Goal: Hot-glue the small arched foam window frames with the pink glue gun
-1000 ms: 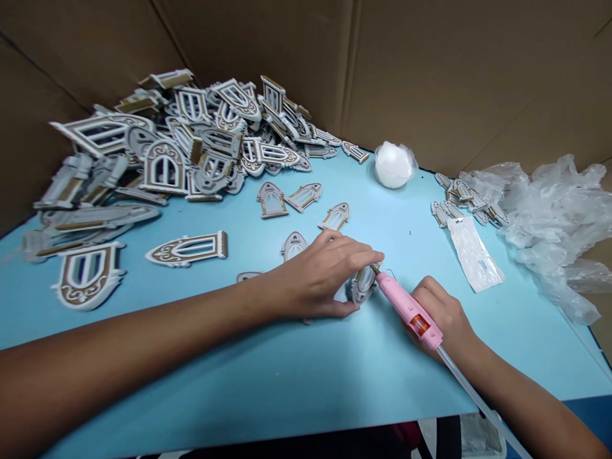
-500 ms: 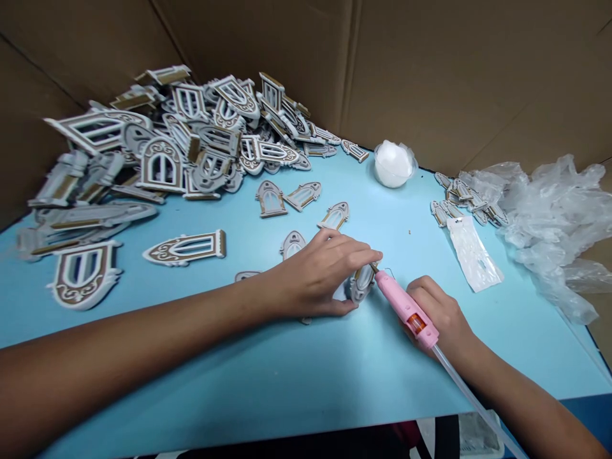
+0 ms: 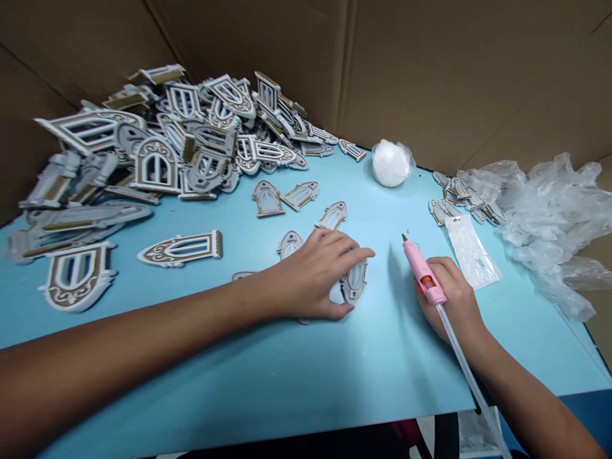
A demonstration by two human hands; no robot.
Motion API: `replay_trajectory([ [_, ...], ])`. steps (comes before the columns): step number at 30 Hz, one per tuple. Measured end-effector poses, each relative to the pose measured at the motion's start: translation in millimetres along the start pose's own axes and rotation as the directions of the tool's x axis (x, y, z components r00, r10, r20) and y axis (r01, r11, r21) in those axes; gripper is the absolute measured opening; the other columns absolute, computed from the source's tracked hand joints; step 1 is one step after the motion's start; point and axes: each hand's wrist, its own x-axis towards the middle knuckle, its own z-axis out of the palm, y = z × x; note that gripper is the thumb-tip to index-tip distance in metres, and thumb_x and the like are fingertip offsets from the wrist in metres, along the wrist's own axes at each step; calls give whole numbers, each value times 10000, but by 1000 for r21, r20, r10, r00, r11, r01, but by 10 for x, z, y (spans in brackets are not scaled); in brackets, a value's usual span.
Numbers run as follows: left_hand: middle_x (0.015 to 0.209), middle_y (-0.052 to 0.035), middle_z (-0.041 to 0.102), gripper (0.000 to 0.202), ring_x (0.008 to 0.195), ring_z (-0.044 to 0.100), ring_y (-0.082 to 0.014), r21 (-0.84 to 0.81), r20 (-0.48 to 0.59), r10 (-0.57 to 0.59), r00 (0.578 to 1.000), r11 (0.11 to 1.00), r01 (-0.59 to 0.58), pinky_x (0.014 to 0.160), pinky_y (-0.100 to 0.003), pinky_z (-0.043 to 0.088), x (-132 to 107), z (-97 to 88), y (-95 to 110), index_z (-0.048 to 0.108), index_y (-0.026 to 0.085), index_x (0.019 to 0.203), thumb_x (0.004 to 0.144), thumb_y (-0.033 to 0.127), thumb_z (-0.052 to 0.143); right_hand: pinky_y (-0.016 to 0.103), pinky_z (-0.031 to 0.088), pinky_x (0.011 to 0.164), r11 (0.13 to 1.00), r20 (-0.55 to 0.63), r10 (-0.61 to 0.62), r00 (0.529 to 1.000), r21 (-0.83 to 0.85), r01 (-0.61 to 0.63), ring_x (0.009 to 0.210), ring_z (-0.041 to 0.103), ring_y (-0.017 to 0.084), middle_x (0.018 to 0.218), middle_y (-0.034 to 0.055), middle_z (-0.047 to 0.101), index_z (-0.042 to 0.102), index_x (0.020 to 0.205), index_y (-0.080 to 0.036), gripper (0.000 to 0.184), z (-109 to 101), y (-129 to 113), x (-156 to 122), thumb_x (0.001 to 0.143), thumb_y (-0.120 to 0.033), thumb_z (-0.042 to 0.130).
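The person's left hand [image 3: 310, 277] rests on the light blue table [image 3: 287, 382], its fingers [image 3: 335, 250] curved over a small grey-and-tan arched window piece [image 3: 354, 282] and its thumb [image 3: 340, 310] against the piece's lower end, pinning it to the tabletop. Just to the right, the right hand [image 3: 452, 296] has its fingers [image 3: 447, 271] clenched around a pink hot glue gun [image 3: 423, 271]. The gun's tip points away from the person, touching nothing, and a long clear glue stick [image 3: 459, 363] runs from its rear past the wrist. Beyond the left hand lie loose arched foam window pieces [image 3: 300, 196], with two larger ones [image 3: 180, 248] farther left. Farther still, a heaped pile of window pieces [image 3: 157, 140] fills the far left corner. Near the far edge stands a clear cup of white material [image 3: 391, 164]. To its right are a small cluster of narrow window pieces [image 3: 461, 201], a clear plastic bag [image 3: 471, 252] and crumpled clear plastic film [image 3: 549, 223]. Brown cardboard walls [image 3: 454, 76] rise behind everything.
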Motion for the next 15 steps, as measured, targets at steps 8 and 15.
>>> replay_trajectory([
  [8, 1285, -162, 716, 516, 1239, 596, -359, 86, -155, -123, 980, 987, 137, 1007, -512, 370, 35, -203, -113, 666, 144, 1256, 985, 536, 469, 301, 508, 626, 999, -28, -19, 999, 31, 20, 860, 645, 212, 1025, 84, 629, 564, 990, -224, 169, 11, 25, 22, 893, -85, 559],
  [15, 777, -51, 725, 298, 788, 622, -211, 22, 93, 290, 952, 956, -293, 778, -373, 406, -22, -241, -44, 669, 196, 729, 962, 312, 524, 320, 527, 682, 999, -85, -15, 996, 27, 17, 847, 650, 209, 986, 74, 636, 577, 1005, -218, 136, -32, 39, 70, 916, -116, 564],
])
